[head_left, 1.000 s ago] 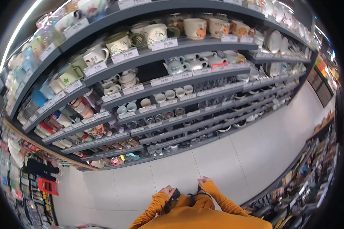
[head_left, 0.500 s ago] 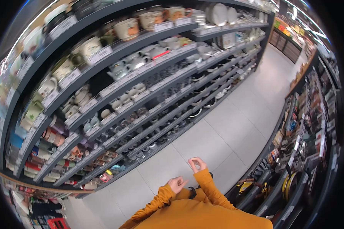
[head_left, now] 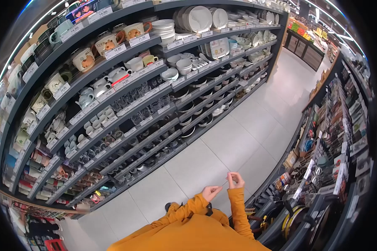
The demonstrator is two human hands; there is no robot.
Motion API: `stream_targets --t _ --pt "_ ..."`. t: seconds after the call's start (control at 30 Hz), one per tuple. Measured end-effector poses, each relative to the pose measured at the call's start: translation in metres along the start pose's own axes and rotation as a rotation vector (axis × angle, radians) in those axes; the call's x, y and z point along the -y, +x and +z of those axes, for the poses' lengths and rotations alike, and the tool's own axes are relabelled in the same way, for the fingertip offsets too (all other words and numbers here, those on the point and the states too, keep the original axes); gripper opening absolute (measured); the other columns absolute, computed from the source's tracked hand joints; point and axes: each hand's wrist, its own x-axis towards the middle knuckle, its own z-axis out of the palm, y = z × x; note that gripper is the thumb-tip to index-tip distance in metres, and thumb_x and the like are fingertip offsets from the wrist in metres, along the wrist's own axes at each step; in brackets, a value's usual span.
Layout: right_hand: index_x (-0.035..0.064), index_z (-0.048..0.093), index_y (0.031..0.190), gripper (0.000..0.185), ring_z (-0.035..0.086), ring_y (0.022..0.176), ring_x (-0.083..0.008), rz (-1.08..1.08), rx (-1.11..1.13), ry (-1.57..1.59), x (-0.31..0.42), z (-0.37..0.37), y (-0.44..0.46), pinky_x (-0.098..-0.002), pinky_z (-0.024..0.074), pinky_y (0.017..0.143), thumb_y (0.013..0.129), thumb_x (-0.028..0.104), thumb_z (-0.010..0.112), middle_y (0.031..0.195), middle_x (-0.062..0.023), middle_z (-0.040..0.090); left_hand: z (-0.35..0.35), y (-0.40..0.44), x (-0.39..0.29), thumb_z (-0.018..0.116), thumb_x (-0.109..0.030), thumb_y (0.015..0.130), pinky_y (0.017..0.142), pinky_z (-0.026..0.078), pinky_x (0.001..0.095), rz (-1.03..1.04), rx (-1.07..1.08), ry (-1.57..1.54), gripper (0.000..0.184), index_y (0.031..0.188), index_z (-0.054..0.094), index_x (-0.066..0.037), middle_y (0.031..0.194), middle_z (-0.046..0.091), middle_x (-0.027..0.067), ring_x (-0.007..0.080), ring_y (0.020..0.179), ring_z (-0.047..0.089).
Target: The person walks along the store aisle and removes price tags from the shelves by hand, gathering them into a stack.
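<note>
My left hand (head_left: 211,192) is in front of my body, its fingers pressed together and pointing to the right, with nothing visible in them. Just right of it and slightly higher, my right hand (head_left: 236,180) is raised, thumb and fingers curled toward each other in a pinch; no object shows there either. The hands are close but apart, above the pale tiled floor (head_left: 209,161), and touch nothing on the shelves. Both arms are in orange sleeves.
At the left, long grey shelves hold mugs (head_left: 83,59), stacked bowls (head_left: 163,30) and plates (head_left: 200,19). Pans (head_left: 294,220) and packaged goods line the right side. The aisle leads to a produce stand (head_left: 303,48). A person (head_left: 42,228) is at the lower left, near a red basket (head_left: 55,245).
The view has turned right and moved along the aisle, so more plates and bowls show. Both hands have risen and come closer together.
</note>
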Motion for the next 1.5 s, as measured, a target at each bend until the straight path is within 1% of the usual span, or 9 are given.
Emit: stream_targets --t 0.1,0.2,0.4,0.6,0.8,0.87,1.0,1.2,1.5 --pt "-0.0012 0.061 0.086 0.011 0.062 0.068 -0.013 0.022 0.007 -0.033 -0.007 -0.022 0.034 -0.0249 0.0496 0.067 0.087 0.01 0.063 0.071 -0.0067 0.063 0.012 0.044 0.003 0.053 -0.03 0.095 0.045 0.024 0.022 -0.384 0.118 -0.447 0.041 0.063 0.044 -0.008 0.053 0.031 -0.0061 0.0085 0.045 0.03" --pt "-0.0009 0.06 0.087 0.01 0.062 0.07 -0.013 0.072 0.046 -0.061 -0.018 -0.036 0.067 -0.0249 0.0493 0.068 0.087 0.009 0.063 0.072 -0.0065 0.063 0.006 0.08 0.027 0.046 -0.036 0.097 0.047 0.028 0.0221 -0.321 0.354 -0.689 0.04 0.067 0.045 -0.009 0.054 0.032 -0.0036 0.0085 0.048 0.035" --pt "0.0011 0.06 0.083 0.008 0.061 0.075 -0.0144 -0.205 -0.101 -0.041 -0.032 -0.047 0.16 -0.0237 0.0466 0.068 0.088 0.001 0.053 0.072 -0.0049 0.063 0.032 0.152 -0.007 0.039 -0.022 0.093 0.059 0.038 0.0253 -0.136 0.086 -0.656 0.026 0.075 0.045 -0.006 0.067 0.045 0.0023 0.0147 0.062 0.044" --pt "0.0015 0.05 0.064 0.021 0.05 0.057 -0.0141 -0.023 -0.039 -0.209 -0.093 -0.121 0.279 -0.0279 0.0395 0.055 0.081 -0.005 0.038 0.061 -0.0059 0.054 0.035 0.301 -0.012 0.039 -0.009 0.085 0.056 0.03 0.0243 0.041 -0.01 -0.507 0.018 0.067 0.038 -0.007 0.062 0.036 0.0007 0.0112 0.057 0.034" --pt "0.0017 0.041 0.063 0.021 0.036 0.05 -0.0136 -0.194 -0.145 -0.311 -0.098 -0.167 0.38 -0.0317 0.0314 0.047 0.082 0.006 0.047 0.053 -0.0096 0.037 0.102 0.462 -0.128 0.041 -0.014 0.088 0.059 0.028 0.0235 0.18 0.243 -0.149 0.021 0.069 0.037 -0.006 0.067 0.033 -0.0008 0.0076 0.064 0.031" --pt "0.0024 0.043 0.059 0.028 0.037 0.047 -0.0219 0.003 -0.164 -0.443 -0.086 -0.181 0.401 -0.0337 0.0311 0.046 0.083 0.013 0.053 0.051 -0.0107 0.04 0.131 0.508 -0.138 0.048 -0.01 0.085 0.057 0.027 0.0237 0.269 0.28 -0.012 0.021 0.069 0.036 -0.006 0.067 0.032 -0.0029 0.0044 0.065 0.03" --pt "0.0022 0.043 0.053 0.045 0.032 0.042 -0.0172 0.27 -0.236 -0.567 -0.108 -0.21 0.449 -0.034 0.0283 0.044 0.088 0.026 0.06 0.046 -0.0085 0.036 0.176 0.58 -0.154 0.056 -0.01 0.085 0.051 0.026 0.0233 0.258 0.362 0.145 0.029 0.062 0.037 -0.006 0.059 0.029 -0.0061 0.004 0.057 0.028" --pt "0.0031 0.043 0.051 0.052 0.027 0.049 -0.0043 0.407 -0.385 -0.072 -0.196 -0.267 0.562 -0.0282 0.0202 0.042 0.091 0.032 0.059 0.049 0.0068 0.031 0.264 0.697 -0.162 0.058 -0.039 0.092 0.044 0.019 0.0249 -0.033 0.26 0.03 0.06 0.047 0.034 -0.008 0.051 0.032 -0.0067 0.0015 0.05 0.026" --pt "0.0018 0.039 0.053 0.051 0.024 0.051 -0.0049 0.268 -0.168 -0.121 -0.223 -0.404 0.829 -0.0295 0.0178 0.044 0.091 0.029 0.06 0.053 0.0021 0.023 0.354 0.88 -0.219 0.044 -0.026 0.1 0.046 0.018 0.025 -0.001 0.186 -0.096 0.053 0.052 0.027 -0.011 0.054 0.024 -0.0059 0.0045 0.049 0.021"
